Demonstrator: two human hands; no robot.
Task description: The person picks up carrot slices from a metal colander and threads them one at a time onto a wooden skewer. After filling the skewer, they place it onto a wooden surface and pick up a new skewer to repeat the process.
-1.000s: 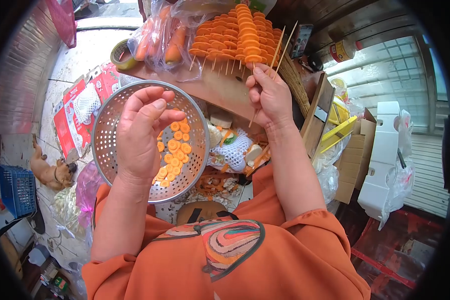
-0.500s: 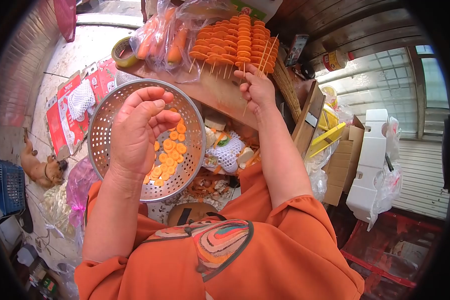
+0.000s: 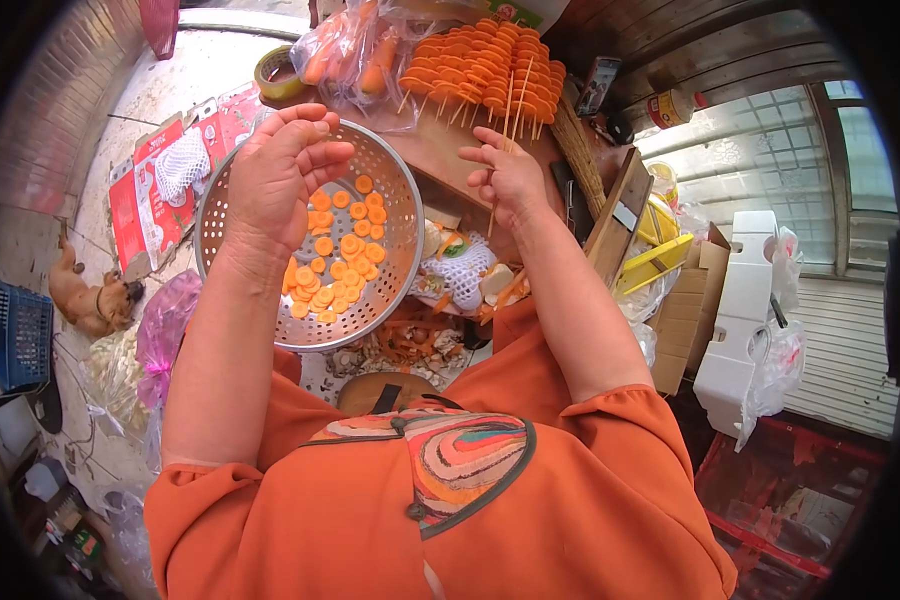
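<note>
One blue plastic basket [image 3: 15, 350]; one tan dog [image 3: 90, 303], lying near it; one red carton [image 3: 128, 215] bearing white foam netting [image 3: 181, 167]; one pink bag [image 3: 168, 318]; one brown cardboard box [image 3: 682, 325].

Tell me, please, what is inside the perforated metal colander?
Round carrot slices lie inside the metal colander. The left hand and forearm cover part of its interior; what lies behind them cannot be seen.

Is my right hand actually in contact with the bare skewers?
Touching. The head view shows the right hand closed around the bare skewers: they rise above its fingers, and an end juts out below it.
</note>
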